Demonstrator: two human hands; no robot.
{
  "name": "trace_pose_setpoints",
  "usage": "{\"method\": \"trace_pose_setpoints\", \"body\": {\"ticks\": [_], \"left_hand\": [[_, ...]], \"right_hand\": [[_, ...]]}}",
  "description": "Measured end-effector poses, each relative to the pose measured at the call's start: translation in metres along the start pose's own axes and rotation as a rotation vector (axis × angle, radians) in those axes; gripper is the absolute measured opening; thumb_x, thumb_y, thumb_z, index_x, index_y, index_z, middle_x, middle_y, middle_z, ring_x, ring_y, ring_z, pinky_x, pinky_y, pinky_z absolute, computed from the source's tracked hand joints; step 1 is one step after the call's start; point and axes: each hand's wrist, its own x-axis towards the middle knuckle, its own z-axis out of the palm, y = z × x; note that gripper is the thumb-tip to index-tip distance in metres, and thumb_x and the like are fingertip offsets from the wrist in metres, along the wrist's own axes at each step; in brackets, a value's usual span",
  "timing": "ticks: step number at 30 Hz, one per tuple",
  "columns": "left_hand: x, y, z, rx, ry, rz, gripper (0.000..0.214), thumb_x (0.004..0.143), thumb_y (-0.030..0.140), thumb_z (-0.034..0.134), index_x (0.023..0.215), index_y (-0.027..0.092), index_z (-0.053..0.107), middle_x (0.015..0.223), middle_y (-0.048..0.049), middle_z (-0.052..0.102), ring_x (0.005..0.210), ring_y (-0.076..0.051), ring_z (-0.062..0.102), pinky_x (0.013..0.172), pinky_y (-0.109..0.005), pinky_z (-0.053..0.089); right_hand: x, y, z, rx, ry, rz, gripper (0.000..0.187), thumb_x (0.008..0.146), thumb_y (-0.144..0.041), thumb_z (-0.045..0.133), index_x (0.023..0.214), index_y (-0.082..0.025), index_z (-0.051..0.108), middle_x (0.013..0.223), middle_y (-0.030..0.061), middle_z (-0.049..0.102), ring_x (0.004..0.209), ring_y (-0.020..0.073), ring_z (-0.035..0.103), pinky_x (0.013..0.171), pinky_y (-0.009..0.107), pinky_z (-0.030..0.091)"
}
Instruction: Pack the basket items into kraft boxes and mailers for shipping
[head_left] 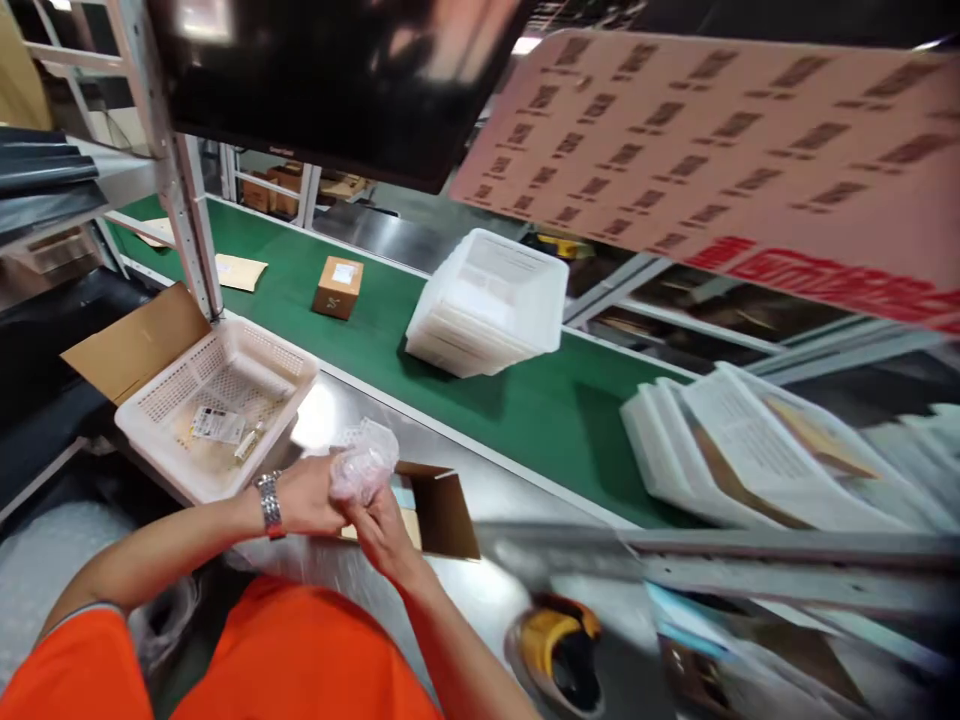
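A small bundle of clear bubble wrap (366, 462) is held up between my two hands, over the near edge of the metal bench. My left hand (309, 496), with a metal-band watch on its wrist, is closed around the bundle's left side. From below and the right, my right hand (385, 532) pinches it. What the wrap contains cannot be made out. Just behind and right of my hands stands an open cardboard box (448, 515), with flat pale items partly visible inside. To the left, a white perforated basket (172, 455) holds a labelled packet (218, 425) and a small clear piece.
Beyond the metal bench runs a green conveyor belt (375, 345) carrying a small brown box (338, 287), an envelope (240, 271) and stacked white bins (487, 300). A tape roll (559, 650) lies at lower right. A dark monitor (322, 80) and a pink board (675, 150) hang overhead.
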Motion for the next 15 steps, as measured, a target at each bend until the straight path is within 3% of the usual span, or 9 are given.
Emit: {"method": "trace_pose_setpoints", "body": {"ticks": [2, 4, 6, 8, 11, 15], "left_hand": [[0.003, 0.013, 0.013, 0.022, -0.057, 0.01, 0.042, 0.083, 0.035, 0.075, 0.123, 0.021, 0.075, 0.114, -0.0137, 0.081, 0.102, -0.032, 0.078, 0.09, -0.039, 0.062], [0.0, 0.007, 0.011, 0.024, -0.073, 0.007, 0.062, 0.084, 0.047, 0.08, 0.138, 0.019, 0.07, 0.122, -0.0162, 0.08, 0.106, -0.034, 0.077, 0.094, -0.044, 0.062], [-0.004, -0.015, -0.005, 0.023, -0.028, -0.033, 0.071, 0.088, 0.052, 0.077, 0.149, 0.018, 0.064, 0.127, -0.0156, 0.08, 0.106, -0.032, 0.078, 0.096, -0.044, 0.062], [-0.005, -0.05, -0.027, 0.092, 0.055, -0.16, 0.057, 0.099, 0.047, 0.066, 0.148, 0.019, 0.065, 0.125, -0.0127, 0.081, 0.104, -0.027, 0.078, 0.098, -0.04, 0.06], [-0.001, -0.109, -0.058, 0.388, 0.057, -0.494, 0.039, 0.105, 0.038, 0.056, 0.131, 0.016, 0.074, 0.12, -0.0144, 0.082, 0.115, -0.028, 0.076, 0.105, -0.039, 0.055], [0.003, -0.162, -0.067, 0.453, -0.06, -0.648, 0.03, 0.092, 0.031, 0.069, 0.111, 0.01, 0.08, 0.112, -0.022, 0.083, 0.112, -0.034, 0.077, 0.099, -0.039, 0.055]], "right_hand": [[-0.008, 0.007, -0.005, -0.037, 0.124, 0.008, 0.049, 0.098, -0.065, 0.065, 0.114, -0.02, 0.073, 0.112, 0.0126, 0.079, 0.099, 0.0278, 0.074, 0.095, 0.043, 0.062], [-0.02, 0.017, -0.023, -0.052, 0.26, 0.074, 0.052, 0.094, -0.066, 0.068, 0.114, -0.019, 0.072, 0.109, 0.0138, 0.08, 0.097, 0.0289, 0.074, 0.091, 0.042, 0.062], [-0.032, 0.027, -0.048, -0.099, 0.379, 0.147, 0.056, 0.092, -0.066, 0.069, 0.121, -0.018, 0.069, 0.112, 0.0148, 0.08, 0.102, 0.0304, 0.074, 0.094, 0.044, 0.062], [-0.044, 0.035, -0.078, -0.197, 0.44, 0.211, 0.06, 0.093, -0.066, 0.064, 0.128, -0.018, 0.065, 0.116, 0.015, 0.079, 0.105, 0.0313, 0.074, 0.097, 0.047, 0.061], [-0.051, 0.044, -0.115, -0.468, 0.391, 0.369, 0.054, 0.097, -0.06, 0.055, 0.128, -0.017, 0.062, 0.108, 0.0139, 0.078, 0.098, 0.0317, 0.074, 0.089, 0.045, 0.06], [-0.037, 0.052, -0.127, -0.926, 0.141, 0.619, 0.04, 0.105, -0.042, 0.053, 0.134, -0.014, 0.059, 0.112, 0.0172, 0.079, 0.098, 0.0305, 0.078, 0.084, 0.038, 0.056]]}}
